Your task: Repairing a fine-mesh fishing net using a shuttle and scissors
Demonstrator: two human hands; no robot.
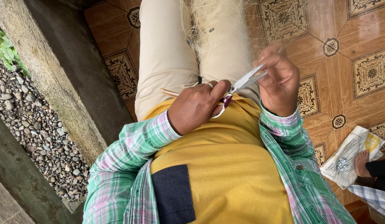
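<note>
Flanking hands (238, 93): gravel (30, 120), newspaper (352, 155).

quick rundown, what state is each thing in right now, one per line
scissors: blades slightly open, tips up by the right hand
left hand: closed round the scissor handles, ring on one finger
right hand: fingers pinched at the blade tips, on what cannot be told
net: bunched over the lap, trailing onto the tiled floor
thin stick: lying on the thigh, partly hidden under the left hand
paper packet: crumpled on the floor, someone's foot on it
</note>
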